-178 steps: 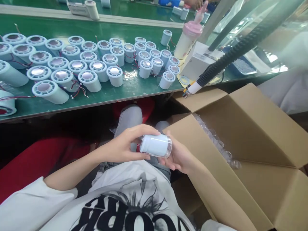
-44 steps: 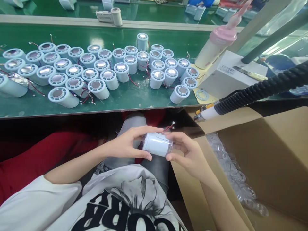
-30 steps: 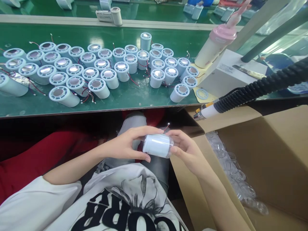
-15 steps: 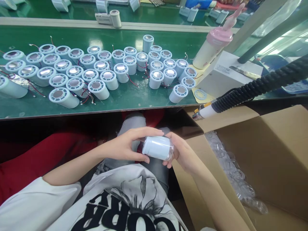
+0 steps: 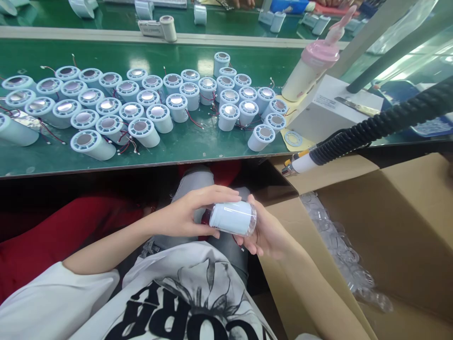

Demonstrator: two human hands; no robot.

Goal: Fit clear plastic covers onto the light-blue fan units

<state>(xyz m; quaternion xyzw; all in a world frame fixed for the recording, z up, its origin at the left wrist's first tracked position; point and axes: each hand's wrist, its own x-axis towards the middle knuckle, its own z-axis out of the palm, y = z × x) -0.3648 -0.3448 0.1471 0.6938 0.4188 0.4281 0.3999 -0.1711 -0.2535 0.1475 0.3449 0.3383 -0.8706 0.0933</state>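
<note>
Cardboard box (image 5: 371, 222) (right) flanks both hands (image 5: 226, 219), green bench (image 5: 184, 146) beyond.

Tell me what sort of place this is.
Most likely a factory assembly line. A long green workbench carries dozens of identical pale blue cylinders with loose red wires, a cardboard box of clear plastic caps stands open beside the person, and both hands hold one more cylinder.

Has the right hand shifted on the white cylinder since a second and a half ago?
Yes. The right hand dropped from gripping the white cylinder's clear end to cupping beneath it; the left hand stayed.
</note>
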